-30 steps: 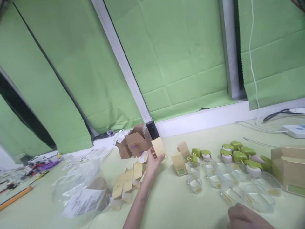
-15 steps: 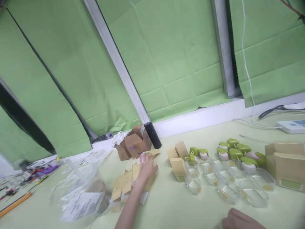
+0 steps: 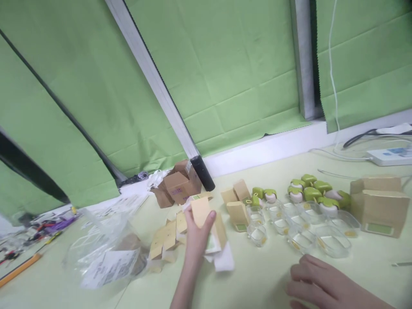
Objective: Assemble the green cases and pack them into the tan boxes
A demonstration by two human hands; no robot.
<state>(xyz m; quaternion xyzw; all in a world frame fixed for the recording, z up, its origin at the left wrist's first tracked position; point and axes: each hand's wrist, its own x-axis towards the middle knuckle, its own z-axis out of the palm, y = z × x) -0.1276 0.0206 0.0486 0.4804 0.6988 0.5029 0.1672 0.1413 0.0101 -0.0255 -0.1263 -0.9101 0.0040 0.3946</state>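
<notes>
We had our L hand (image 3: 196, 237) gripping a small cardboard box (image 3: 220, 229), thumb on the near side, its flap standing up btwn thumb & fingers. The box was over the bench (image 3: 254, 279), mid-view, just R of a row of similar sm. boxes (image 3: 167, 238); a white piece (image 3: 224, 258) showed at its lower end, couldn't tell if attached. Our R hand (image 3: 315, 281) was low on the R side, fingers curled; couldn't tell if anything was in the palm. Beyond it sat a cluster of clear plastic containers (image 3: 295, 225), w/ green-and-white pieces (image 3: 313, 194) behind them & a larger cardboard box (image 3: 384, 212) to the R. A few opened boxes (image 3: 238, 216) stood btwn the gripped box & the containers. Farther back, a brown carton (image 3: 182, 186) was next to a black cylinder (image 3: 202, 172). On the L we saw a clear plastic bag (image 3: 103, 244) w/ a printed white label (image 3: 106, 267), & an orange bar (image 3: 19, 269) near the pic's L edge.
</notes>
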